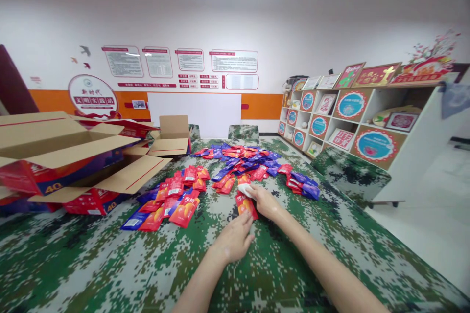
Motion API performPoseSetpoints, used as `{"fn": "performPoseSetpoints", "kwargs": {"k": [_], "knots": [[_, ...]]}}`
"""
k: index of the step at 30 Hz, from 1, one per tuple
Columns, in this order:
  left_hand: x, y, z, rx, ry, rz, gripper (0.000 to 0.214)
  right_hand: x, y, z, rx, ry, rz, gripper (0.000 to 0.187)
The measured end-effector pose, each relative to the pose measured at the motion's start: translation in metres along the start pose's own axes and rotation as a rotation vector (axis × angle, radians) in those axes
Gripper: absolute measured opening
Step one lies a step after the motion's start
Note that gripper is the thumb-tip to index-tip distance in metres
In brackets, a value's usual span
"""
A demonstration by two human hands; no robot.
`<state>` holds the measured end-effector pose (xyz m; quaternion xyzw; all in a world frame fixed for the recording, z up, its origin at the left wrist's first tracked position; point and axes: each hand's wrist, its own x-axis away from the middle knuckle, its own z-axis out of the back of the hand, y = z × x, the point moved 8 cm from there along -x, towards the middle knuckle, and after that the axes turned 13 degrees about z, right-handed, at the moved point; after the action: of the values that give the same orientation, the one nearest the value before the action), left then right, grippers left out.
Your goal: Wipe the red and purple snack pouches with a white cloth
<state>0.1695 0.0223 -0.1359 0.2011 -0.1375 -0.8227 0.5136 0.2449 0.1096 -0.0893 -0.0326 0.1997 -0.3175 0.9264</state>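
A red packet (243, 202) with orange pictures lies flat on the camouflage tablecloth (147, 274) in front of me. My left hand (235, 237) rests at its near end, fingers stretched out and lying flat on it. My right hand (265, 201) pinches a folded white cloth or tissue (245, 188) at the packet's far end; which of the two it is, I cannot tell. Beyond them is a heap of red and blue packets (246, 159). Another group of packets (172, 198) is spread to the left, and a smaller group (301, 183) lies to the right.
Open cardboard boxes (69, 171) are stacked at the table's left, flaps sticking out over the cloth. A smaller open box (169, 142) stands behind them. Camouflage-covered chairs (352, 173) are at the right and far sides. A display shelf (341, 112) lines the right wall.
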Motion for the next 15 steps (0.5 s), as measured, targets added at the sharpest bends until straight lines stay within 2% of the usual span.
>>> {"fn": "performPoseSetpoints", "kwargs": {"k": [4, 7, 11, 15], "knots": [[0.0, 0.003, 0.003, 0.027, 0.008, -0.009, 0.044, 0.023, -0.054, 0.01, -0.059, -0.005, 0.143, 0.052], [0.0, 0.0, 0.001, 0.035, -0.014, 0.022, 0.029, 0.038, -0.074, 0.004, -0.096, -0.039, 0.133, 0.056], [0.0, -0.001, -0.002, 0.047, -0.021, 0.012, 0.027, 0.039, -0.063, -0.013, -0.117, -0.086, 0.069, 0.056], [-0.002, 0.0, 0.001, 0.051, -0.013, -0.004, 0.035, 0.018, -0.032, -0.03, -0.097, -0.12, 0.077, 0.045]]}}
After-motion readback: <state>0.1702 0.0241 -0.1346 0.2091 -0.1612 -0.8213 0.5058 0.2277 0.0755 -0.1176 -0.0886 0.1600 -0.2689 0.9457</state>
